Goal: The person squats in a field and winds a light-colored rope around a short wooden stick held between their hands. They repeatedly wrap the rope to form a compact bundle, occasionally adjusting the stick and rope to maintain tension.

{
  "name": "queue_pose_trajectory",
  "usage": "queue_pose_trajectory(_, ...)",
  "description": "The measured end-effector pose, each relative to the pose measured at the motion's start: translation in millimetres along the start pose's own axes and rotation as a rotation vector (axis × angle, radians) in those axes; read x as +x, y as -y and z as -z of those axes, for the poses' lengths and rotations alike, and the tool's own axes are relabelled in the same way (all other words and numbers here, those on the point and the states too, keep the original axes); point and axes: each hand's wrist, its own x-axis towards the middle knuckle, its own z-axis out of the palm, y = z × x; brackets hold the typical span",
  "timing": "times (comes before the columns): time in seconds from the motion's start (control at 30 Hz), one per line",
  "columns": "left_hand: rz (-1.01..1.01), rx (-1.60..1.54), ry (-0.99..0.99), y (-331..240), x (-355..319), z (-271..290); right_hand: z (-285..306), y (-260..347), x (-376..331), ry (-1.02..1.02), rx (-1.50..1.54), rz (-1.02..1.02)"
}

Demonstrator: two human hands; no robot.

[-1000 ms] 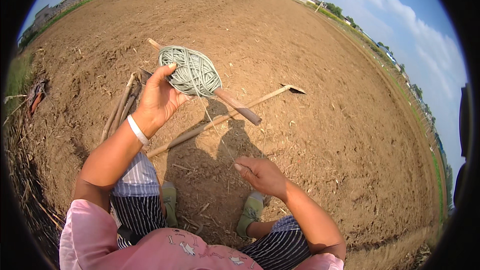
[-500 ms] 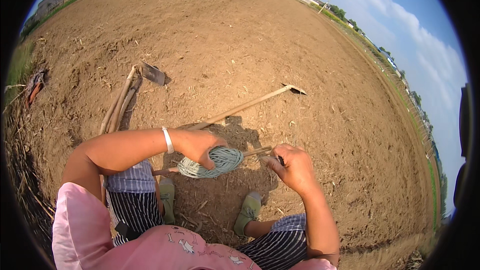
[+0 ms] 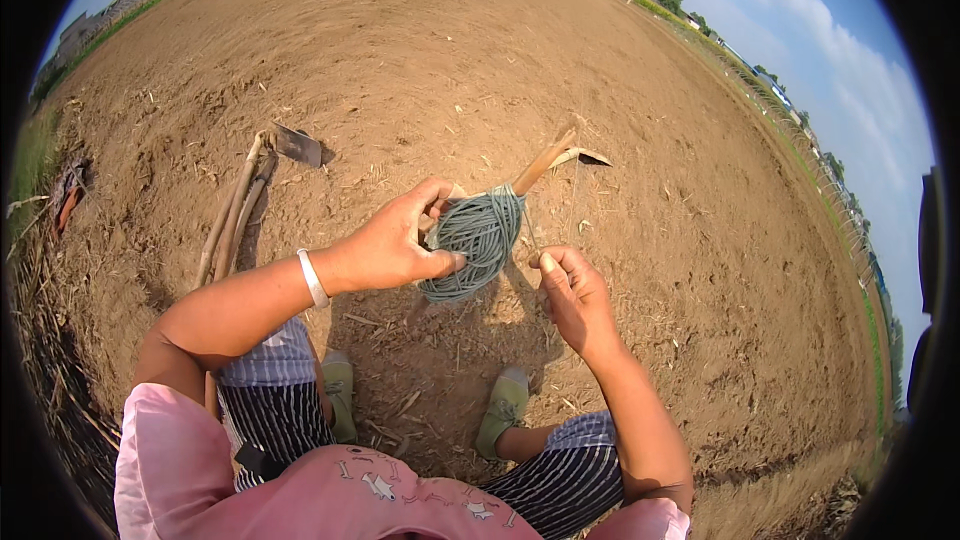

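While the left hand (image 3: 390,245) curls its fingers and thumb around a ball of grey-green twine (image 3: 472,240) wound on a wooden stake (image 3: 540,164), the bundle sits just above the frame's centre. Left forearm enters from lower left, bent, white bracelet (image 3: 313,278) at the wrist. Right hand (image 3: 575,300), right of centre, fingers loosely curled, thumb and forefinger pinched together; a strand between them cannot be made out. Ground: dry tilled brown soil with straw bits. Two long-handled hoes (image 3: 240,202) lie at left; another hoe blade (image 3: 583,156) just beyond the stake. Green shoes (image 3: 503,408) below.
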Motion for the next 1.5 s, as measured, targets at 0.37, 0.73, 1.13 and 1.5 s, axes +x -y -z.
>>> queue_pose_trajectory(0.37, 0.322, -0.123, -0.258, 13, -6, -23, -39, -25, 22, -0.094, -0.515, 0.293)
queue_pose_trajectory(0.73, -0.052, 0.021, -0.195, 30, -4, -14, -13, -25, 17, 0.080, 0.262, 0.177)
queue_pose_trajectory(1.13, 0.241, -0.385, 0.226, 27, -17, -4, -17, -20, 5, 0.181, 0.043, 0.283)
queue_pose_trajectory(1.5, 0.244, -0.235, 0.155, 25, -38, -13, -9, -20, 1, 0.055, -0.253, 0.367)
